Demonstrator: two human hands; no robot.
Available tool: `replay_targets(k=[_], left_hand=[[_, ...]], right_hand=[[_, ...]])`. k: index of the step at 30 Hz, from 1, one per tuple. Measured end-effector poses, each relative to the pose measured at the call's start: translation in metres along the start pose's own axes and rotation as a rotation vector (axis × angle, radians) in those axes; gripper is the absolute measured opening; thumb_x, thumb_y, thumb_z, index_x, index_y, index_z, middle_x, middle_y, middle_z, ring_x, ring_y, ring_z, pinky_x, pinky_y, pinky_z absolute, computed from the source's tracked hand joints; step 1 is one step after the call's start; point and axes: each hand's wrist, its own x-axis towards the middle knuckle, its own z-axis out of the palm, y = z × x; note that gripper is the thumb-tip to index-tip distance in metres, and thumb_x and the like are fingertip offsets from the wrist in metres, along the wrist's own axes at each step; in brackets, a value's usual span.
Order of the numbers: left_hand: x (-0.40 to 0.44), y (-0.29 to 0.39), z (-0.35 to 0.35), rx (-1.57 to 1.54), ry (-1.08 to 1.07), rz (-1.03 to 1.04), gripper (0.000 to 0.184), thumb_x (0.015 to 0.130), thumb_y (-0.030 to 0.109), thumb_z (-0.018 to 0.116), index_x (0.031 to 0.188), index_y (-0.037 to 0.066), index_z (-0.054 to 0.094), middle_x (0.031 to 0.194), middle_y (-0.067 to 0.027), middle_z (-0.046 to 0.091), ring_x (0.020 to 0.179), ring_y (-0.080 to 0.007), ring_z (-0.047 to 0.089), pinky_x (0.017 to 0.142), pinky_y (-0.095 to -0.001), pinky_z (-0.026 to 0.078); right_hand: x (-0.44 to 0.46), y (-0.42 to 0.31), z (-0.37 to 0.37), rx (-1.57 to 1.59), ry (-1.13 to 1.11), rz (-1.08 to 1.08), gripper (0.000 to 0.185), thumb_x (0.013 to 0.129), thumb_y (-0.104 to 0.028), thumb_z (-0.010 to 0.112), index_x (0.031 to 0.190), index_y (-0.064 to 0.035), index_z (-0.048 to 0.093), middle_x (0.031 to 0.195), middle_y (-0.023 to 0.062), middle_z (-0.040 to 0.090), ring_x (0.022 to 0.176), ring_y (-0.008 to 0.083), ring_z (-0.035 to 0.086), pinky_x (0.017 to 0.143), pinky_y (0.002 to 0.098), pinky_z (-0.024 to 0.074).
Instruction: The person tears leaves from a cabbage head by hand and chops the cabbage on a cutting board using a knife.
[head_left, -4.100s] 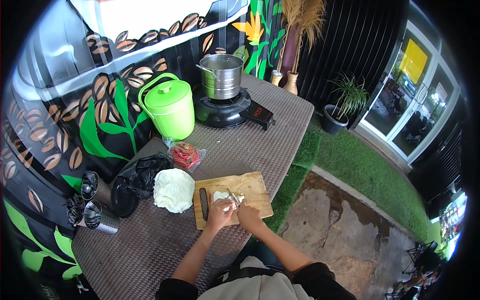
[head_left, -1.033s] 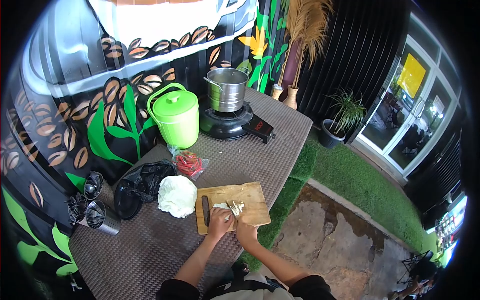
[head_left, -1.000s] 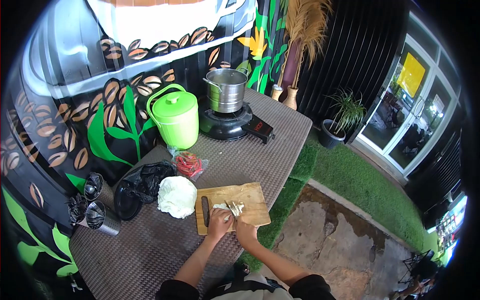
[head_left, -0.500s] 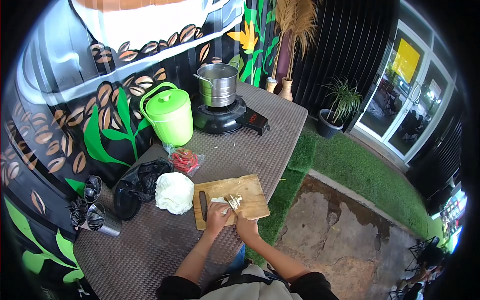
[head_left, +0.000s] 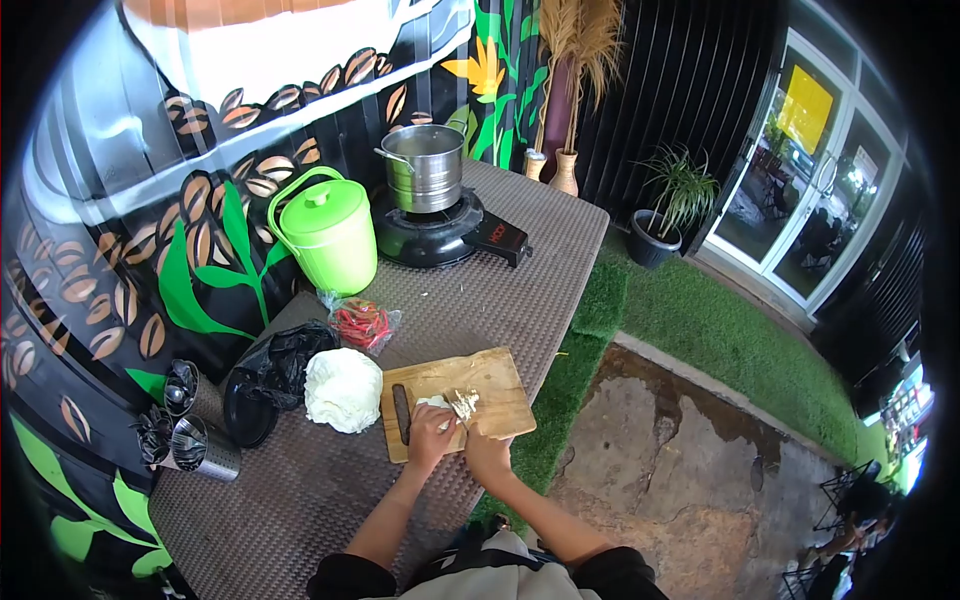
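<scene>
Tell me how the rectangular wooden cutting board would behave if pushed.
The board is probably stiff, being a flat wooden slab. The loose, chopped white pieces on it could slide. Pushed right, it might tip: its right-hand corner reaches the edge of the brown, woven-textured table.

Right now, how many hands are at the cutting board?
2: the left hand, touching white food near the handle slot; the right hand, over the near edge of the board.

R hand (head_left: 488,457) now nearer wearer's side of board (head_left: 500,385) vs b4.
</scene>
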Motion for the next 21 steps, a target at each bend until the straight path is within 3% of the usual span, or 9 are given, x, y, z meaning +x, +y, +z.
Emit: replay_targets(k=[2,5,9,14,17,19,21], left_hand=[[-0.002,-0.003,0.001,-0.022,0.005,0.009,0.008,0.072,0.005,0.071,0.079,0.003,0.069,0.083,-0.0080,0.068,0.084,-0.0267,0.061,0.090,-0.0430,0.043],[-0.002,-0.002,0.001,-0.009,-0.015,-0.017,0.010,0.072,0.005,0.071,0.081,0.002,0.069,0.084,-0.0082,0.068,0.085,-0.0264,0.061,0.093,-0.0432,0.042],[-0.002,0.005,-0.005,0.008,-0.044,-0.038,0.010,0.075,0.008,0.068,0.084,0.003,0.070,0.085,-0.0086,0.068,0.086,-0.0261,0.061,0.102,-0.0472,0.037],[-0.007,-0.002,-0.002,-0.069,-0.016,-0.079,0.011,0.076,0.008,0.068,0.085,0.002,0.069,0.086,-0.0096,0.068,0.087,-0.0269,0.062,0.104,-0.0483,0.035],[-0.005,0.002,-0.006,-0.045,-0.039,-0.071,0.012,0.075,0.007,0.068,0.085,0.002,0.069,0.087,-0.0104,0.067,0.087,-0.0273,0.062,0.104,-0.0479,0.035],[-0.004,0.005,-0.006,-0.035,-0.048,-0.062,0.012,0.075,0.007,0.068,0.085,0.002,0.068,0.087,-0.0108,0.067,0.087,-0.0275,0.062,0.104,-0.0474,0.035],[-0.005,0.002,-0.005,-0.034,-0.028,-0.013,0.012,0.075,0.007,0.068,0.085,0.002,0.068,0.087,-0.0110,0.067,0.088,-0.0273,0.062,0.105,-0.0466,0.035]], right_hand=[[-0.001,-0.004,0.007,-0.115,0.124,-0.010,0.022,0.087,-0.022,0.051,0.096,-0.0020,0.049,0.067,0.0140,0.066,0.067,0.0322,0.068,0.065,0.0461,0.0538],[0.011,0.000,0.003,-0.022,0.075,-0.098,0.015,0.087,-0.016,0.050,0.095,-0.0034,0.048,0.071,0.0137,0.067,0.060,0.0285,0.068,0.054,0.0384,0.0551],[0.041,0.009,-0.003,-0.003,-0.091,-0.105,0.020,0.086,-0.018,0.053,0.099,-0.0024,0.049,0.075,0.0154,0.067,0.070,0.0296,0.069,0.059,0.0396,0.0553],[0.026,0.015,-0.015,-0.005,-0.188,-0.153,0.026,0.085,-0.021,0.054,0.101,-0.0002,0.050,0.079,0.0197,0.067,0.075,0.0331,0.068,0.064,0.0425,0.0545],[0.005,0.018,0.011,0.042,-0.055,-0.107,0.021,0.085,-0.017,0.052,0.096,0.0000,0.048,0.068,0.0157,0.066,0.061,0.0337,0.067,0.058,0.0442,0.0538],[0.006,0.025,0.045,-0.175,0.324,-0.169,0.021,0.089,-0.022,0.049,0.096,-0.0014,0.048,0.065,0.0152,0.065,0.059,0.0333,0.066,0.053,0.0447,0.0530],[0.006,0.018,0.043,-0.061,0.259,-0.109,0.022,0.091,-0.023,0.048,0.096,-0.0021,0.048,0.063,0.0145,0.064,0.057,0.0335,0.066,0.055,0.0455,0.0531]])
